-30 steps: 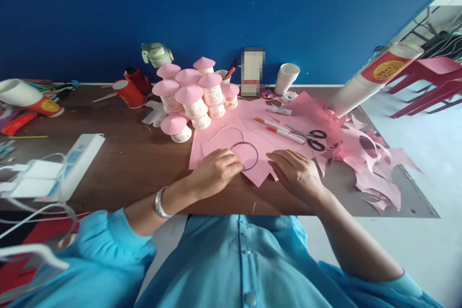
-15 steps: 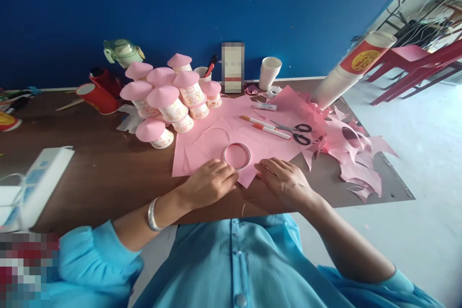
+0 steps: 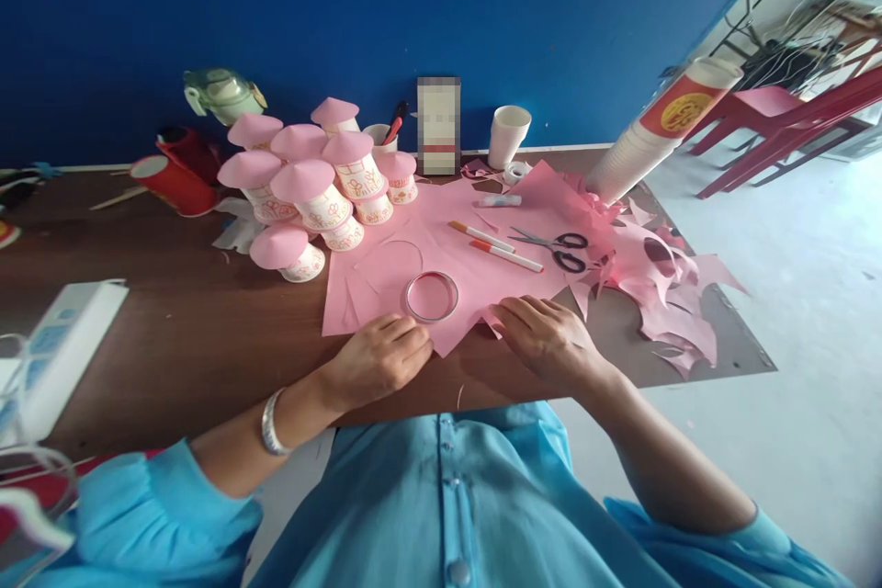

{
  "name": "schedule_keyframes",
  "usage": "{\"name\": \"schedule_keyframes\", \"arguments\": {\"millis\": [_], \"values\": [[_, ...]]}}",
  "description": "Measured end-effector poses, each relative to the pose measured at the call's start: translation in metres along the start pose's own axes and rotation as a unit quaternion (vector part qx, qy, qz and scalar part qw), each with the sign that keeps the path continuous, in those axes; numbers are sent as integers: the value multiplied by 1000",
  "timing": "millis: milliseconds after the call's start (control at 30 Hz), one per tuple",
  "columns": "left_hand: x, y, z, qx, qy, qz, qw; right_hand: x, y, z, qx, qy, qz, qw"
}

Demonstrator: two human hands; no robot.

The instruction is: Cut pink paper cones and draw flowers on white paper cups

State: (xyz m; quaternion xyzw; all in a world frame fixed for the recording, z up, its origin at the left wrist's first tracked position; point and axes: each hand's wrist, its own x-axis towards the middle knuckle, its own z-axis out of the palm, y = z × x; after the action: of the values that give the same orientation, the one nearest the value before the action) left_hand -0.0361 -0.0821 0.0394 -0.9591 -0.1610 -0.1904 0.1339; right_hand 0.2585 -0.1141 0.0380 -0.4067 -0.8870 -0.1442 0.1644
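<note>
My left hand (image 3: 386, 356) has its fingers curled in at the near corner of a pink paper sheet (image 3: 451, 335). On that sheet rests a round ring with a thin shiny rim (image 3: 432, 296), pink showing through it, just beyond my left fingertips. My right hand (image 3: 544, 335) is closed at the sheet's right side, with a small pink paper piece (image 3: 492, 322) showing under its fingertips. Past my hands lie an orange-ended marker (image 3: 482, 237), a red-ended marker (image 3: 506, 255) and black-handled scissors (image 3: 555, 248), all on the pink paper.
Several decorated cups with pink cone tops (image 3: 303, 184) stand back left. Pink paper scraps (image 3: 679, 331) spread at the right, near a tall leaning stack of white cups (image 3: 640, 152). A power strip (image 3: 75, 349) lies at the left; a blue wall (image 3: 344, 18) closes the back.
My hands have moved apart. The ring and the paper's near corner have slid left with my left hand. A small pink piece now shows beneath my right fingertips. The view has shifted slightly.
</note>
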Motion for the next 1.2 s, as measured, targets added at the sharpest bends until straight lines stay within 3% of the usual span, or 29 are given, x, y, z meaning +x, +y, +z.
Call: {"name": "schedule_keyframes", "arguments": {"millis": [200,333,433,500,600,667,800,967,1200], "values": [[-24,0,-3,-17,-4,-17,1000,9,1,7,12,-9,11,1000],[-33,-1,-9,-42,-12,-44,998,22,15,13,40,-15,12,999],[-36,-5,-10,-40,3,-103,994,37,30,17,47,-42,80,995],[-37,-11,-9,-38,4,-176,984,50,38,18,39,-98,129,986],[-33,-24,-7,-39,-43,-287,956,66,42,18,17,-223,179,958],[-27,-32,-6,-44,-95,-322,941,73,41,20,7,-265,181,947],[-14,-45,-3,-107,-177,-348,914,77,40,26,-6,-286,180,941],[-7,-53,-2,-179,-213,-377,883,89,47,35,-21,-283,205,937],[0,-59,-2,-177,-263,-398,861,116,58,48,11,-310,119,943]]}}
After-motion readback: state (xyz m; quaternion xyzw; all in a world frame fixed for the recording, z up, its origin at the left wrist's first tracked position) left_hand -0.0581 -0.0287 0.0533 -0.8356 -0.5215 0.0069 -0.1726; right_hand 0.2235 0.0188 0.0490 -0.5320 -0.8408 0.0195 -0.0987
